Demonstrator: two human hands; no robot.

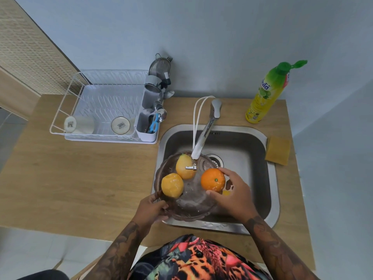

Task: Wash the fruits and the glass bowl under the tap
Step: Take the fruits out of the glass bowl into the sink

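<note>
Over the sink (262,142), the left hand (150,209) gripped the glass bowl (191,201); right hand (234,194) fingers clasped the orange (213,179).

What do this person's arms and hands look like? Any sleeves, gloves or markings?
Both forearms are bare and covered in dense dark tattoos from wrist upward. The left hand and right hand wear no gloves, and no rings or watch show. No sleeves reach the forearms; a bright patterned shirt in orange, red, black and green shows below.
</note>
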